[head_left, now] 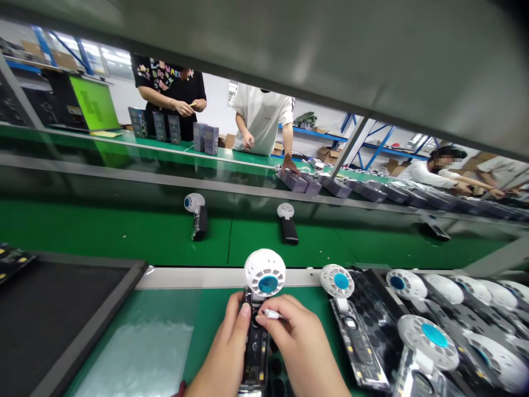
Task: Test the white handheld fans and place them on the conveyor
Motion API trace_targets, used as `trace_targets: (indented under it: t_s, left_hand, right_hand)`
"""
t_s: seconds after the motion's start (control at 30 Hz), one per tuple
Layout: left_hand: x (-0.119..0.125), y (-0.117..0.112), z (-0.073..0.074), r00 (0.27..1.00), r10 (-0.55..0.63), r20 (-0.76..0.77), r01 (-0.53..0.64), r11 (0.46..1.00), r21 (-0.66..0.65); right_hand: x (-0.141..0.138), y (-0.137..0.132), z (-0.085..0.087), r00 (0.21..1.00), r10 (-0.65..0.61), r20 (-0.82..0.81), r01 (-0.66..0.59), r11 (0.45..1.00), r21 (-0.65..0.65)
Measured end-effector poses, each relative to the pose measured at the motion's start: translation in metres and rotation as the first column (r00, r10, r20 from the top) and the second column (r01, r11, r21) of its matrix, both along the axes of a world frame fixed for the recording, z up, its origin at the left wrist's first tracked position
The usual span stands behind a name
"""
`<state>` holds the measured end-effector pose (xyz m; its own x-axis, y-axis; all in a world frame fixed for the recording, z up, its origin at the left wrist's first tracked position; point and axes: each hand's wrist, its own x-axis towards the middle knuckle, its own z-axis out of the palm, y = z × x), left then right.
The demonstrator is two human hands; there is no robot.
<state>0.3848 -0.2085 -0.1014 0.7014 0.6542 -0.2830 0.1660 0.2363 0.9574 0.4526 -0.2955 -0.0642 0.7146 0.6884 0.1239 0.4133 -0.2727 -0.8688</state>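
In the head view, the person's left hand [225, 353] wraps its fingers around the dark, see-through handle of a handheld fan [259, 309], thumb pressed to the handle's front just under the round white head with its blue centre. The fan stands upright low in the middle of the frame, above the green work mat [165, 342]. The right hand [303, 344] is curled closed, thumb and forefinger pinching a small white part [273, 314] against the handle's right side (what the part is cannot be told at this size). Just to the right lies another fan [347, 314] on its back, and beyond it a black tray [382, 325] crowded with more of the same fans. To the left sits a dark framed tray [61, 314]. Further back, two finished fans [197, 215] [287, 222] lie well apart on the green conveyor belt [124, 231]. Across the line, other workers stand handling purple boxes [295, 181].
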Motion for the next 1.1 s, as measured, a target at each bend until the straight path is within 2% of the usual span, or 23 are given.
trace_targets:
  t_s: [0.2, 0.4, 0.5, 0.7, 0.83, 0.97, 1.1]
  left_hand:
    - [-0.001, -0.002, 0.004, 0.999, 0.014, -0.046, -0.012, 0.999, 0.033]
    - [0.001, -0.001, 0.000, 1.000, 0.017, -0.011, -0.017, 1.000, 0.015]
    - [0.001, 0.000, -0.005, 1.000, -0.024, 0.007, 0.023, 1.000, 0.006]
    - [-0.002, 0.003, -0.013, 0.981, -0.126, 0.145, 0.131, 0.991, -0.028]
    - [-0.005, 0.003, -0.013, 0.972, -0.174, 0.155, 0.178, 0.984, -0.016]
    - [-0.005, 0.002, -0.014, 0.974, -0.168, 0.153, 0.167, 0.986, 0.015]
    - [-0.005, 0.002, -0.015, 0.977, -0.153, 0.146, 0.154, 0.988, 0.006]
  right_hand:
    - [-0.002, -0.002, -0.005, 0.997, 0.008, 0.077, -0.008, 1.000, -0.008]
    - [-0.005, -0.002, -0.008, 0.986, -0.005, 0.167, 0.009, 1.000, -0.020]
    - [-0.006, -0.002, -0.008, 0.983, -0.002, 0.185, 0.010, 0.999, -0.045]
    - [-0.007, -0.002, -0.009, 0.965, -0.020, 0.263, 0.038, 0.997, -0.062]
    - [-0.008, -0.001, -0.015, 0.984, -0.125, 0.126, 0.127, 0.992, -0.011]
    - [-0.010, 0.001, -0.018, 0.987, -0.158, 0.007, 0.157, 0.987, 0.040]
    - [-0.012, 0.005, -0.019, 0.966, -0.248, -0.067, 0.251, 0.967, 0.044]
